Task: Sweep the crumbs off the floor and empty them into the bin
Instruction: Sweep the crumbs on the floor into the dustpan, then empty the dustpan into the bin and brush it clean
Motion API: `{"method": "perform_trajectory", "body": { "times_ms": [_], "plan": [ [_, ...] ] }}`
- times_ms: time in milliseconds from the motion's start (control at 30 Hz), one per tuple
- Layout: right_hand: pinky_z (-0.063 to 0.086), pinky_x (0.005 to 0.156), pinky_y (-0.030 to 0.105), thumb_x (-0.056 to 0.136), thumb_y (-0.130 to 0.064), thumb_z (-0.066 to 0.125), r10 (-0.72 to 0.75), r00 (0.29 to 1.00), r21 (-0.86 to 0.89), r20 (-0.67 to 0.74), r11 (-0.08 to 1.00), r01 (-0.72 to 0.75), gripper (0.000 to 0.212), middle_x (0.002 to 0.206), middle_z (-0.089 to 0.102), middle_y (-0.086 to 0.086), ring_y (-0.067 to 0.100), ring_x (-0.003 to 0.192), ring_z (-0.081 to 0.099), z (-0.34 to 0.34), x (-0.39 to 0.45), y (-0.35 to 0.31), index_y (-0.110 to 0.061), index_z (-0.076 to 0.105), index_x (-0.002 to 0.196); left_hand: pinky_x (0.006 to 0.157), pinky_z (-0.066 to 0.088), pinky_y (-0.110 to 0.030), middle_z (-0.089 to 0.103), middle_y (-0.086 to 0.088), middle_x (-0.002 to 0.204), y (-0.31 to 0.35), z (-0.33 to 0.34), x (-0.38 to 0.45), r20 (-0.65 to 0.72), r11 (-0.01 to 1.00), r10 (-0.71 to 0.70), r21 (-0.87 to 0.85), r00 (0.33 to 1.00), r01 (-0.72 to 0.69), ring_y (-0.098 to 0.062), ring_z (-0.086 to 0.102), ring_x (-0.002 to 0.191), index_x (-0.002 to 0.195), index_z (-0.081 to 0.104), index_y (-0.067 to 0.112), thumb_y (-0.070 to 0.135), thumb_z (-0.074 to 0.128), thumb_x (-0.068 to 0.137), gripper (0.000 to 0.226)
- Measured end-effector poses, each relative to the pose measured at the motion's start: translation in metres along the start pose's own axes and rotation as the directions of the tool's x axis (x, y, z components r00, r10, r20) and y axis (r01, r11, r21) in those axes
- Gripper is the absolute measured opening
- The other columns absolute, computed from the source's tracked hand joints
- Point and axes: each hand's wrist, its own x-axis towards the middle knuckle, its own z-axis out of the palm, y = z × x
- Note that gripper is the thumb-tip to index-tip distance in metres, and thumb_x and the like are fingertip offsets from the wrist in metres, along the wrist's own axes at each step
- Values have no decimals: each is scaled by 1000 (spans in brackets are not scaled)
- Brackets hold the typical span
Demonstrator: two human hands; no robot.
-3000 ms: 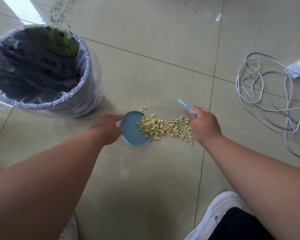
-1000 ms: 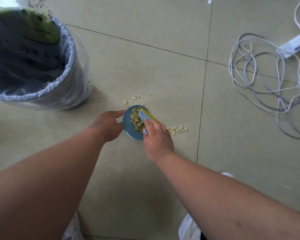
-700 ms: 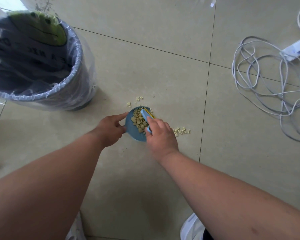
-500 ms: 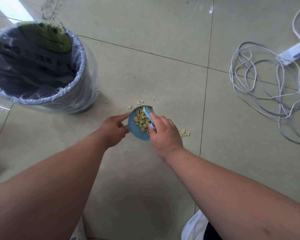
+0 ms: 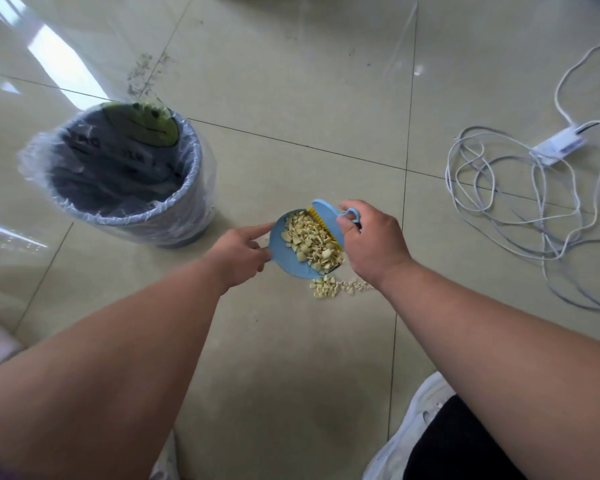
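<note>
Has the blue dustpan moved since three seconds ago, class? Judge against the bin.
Cannot tell for certain, since the camera shifted. The dustpan now looks lifted above leftover crumbs, right of the bin, held by the left hand.

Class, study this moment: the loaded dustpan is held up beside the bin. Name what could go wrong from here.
1. The dustpan is heaped, and only the brush dams its open edge; tipping it on the way to the bin may spill crumbs.
2. A small pile lies on the floor and could be forgotten.
</note>
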Motion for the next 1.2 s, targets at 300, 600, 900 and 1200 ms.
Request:
{"method": "perform_trajectory", "body": {
  "times_ms": [300, 600, 900, 1200],
  "plan": [
    [50, 78, 29, 100, -30, 56, -24, 997, 19, -75, 1000, 25, 20, 93, 69, -2, 20, 87, 63, -58, 0, -27, -22, 70, 112, 38, 36, -18, 55, -9, 68, 44, -5, -27, 7, 999, 34, -19, 999, -33, -9, 42, 41, 152, 56, 34, 7, 66, 97, 62],
    [56, 72, 39, 98, -34, 54, -73, 987, -13, -143, 997, 72, 28, 87, 71, 10, 31, 83, 65, -94, 5, -59, -9, 67, 96, 44, 33, -25, 58, -1, 64, 78, -24, -47, 29, 999, 52, -18, 998, -51, -17, 42, 54, 151, 55, 43, 13, 65, 97, 62],
    [50, 63, 34, 98, -34, 54, -131, 980, 5, -152, 991, 133, 31, 82, 69, 12, 29, 74, 62, -106, 15, -111, -6, 65, 91, 54, 33, -31, 55, -11, 76, 106, -82, -63, 53, 997, 58, -57, 997, -55, -26, 43, 71, 143, 63, 42, 8, 66, 99, 56],
    [41, 59, 29, 97, -34, 55, -196, 975, 105, -106, 973, 207, 25, 71, 58, -4, 16, 64, 49, -68, 39, -185, -15, 62, 82, 49, 44, -23, 68, 4, 71, 108, -171, -85, 5, 995, 89, -49, 996, -89, -12, 56, 56, 136, 70, 39, -2, 61, 100, 56]
  ]
}}
